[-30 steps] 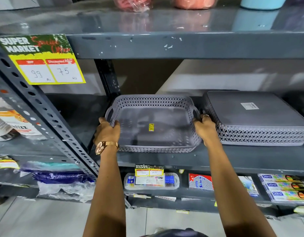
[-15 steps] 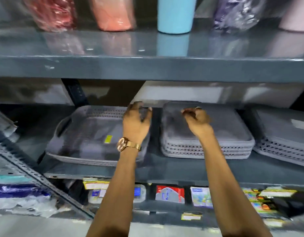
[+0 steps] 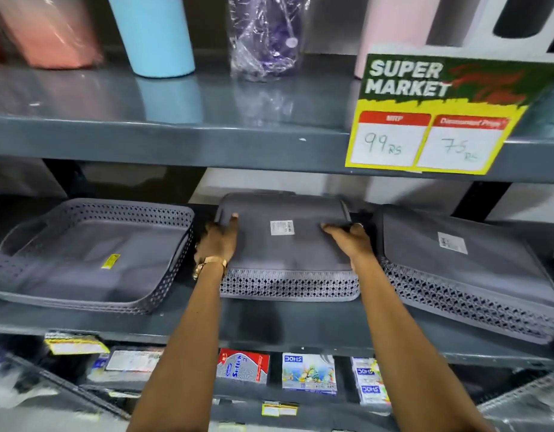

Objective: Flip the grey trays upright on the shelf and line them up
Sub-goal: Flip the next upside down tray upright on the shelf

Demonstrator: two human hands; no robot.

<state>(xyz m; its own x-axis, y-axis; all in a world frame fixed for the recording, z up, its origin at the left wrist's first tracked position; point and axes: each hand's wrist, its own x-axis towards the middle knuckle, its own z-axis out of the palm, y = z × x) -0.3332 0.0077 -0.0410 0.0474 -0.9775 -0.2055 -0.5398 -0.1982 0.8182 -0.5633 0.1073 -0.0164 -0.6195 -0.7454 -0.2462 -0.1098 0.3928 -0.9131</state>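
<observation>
An upright grey lattice tray (image 3: 91, 254) sits at the left of the middle shelf (image 3: 269, 325), with a yellow sticker inside. Beside it an upside-down grey tray (image 3: 288, 254) shows its flat base with a white label. My left hand (image 3: 221, 241) grips its left edge, thumb on the base. My right hand (image 3: 350, 240) grips its right edge. The tray's far edge looks slightly raised. Further right lies a stack of upside-down grey trays (image 3: 462, 275), tilted.
A yellow price sign (image 3: 431, 116) hangs from the upper shelf, where a blue tumbler (image 3: 154, 32) and wrapped bottles stand. Small packets (image 3: 308, 374) fill the shelf below. A narrow gap separates the trays.
Both hands let go of the upright left tray, moved right and took hold of the two sides of the middle upside-down tray. The view swung right.
</observation>
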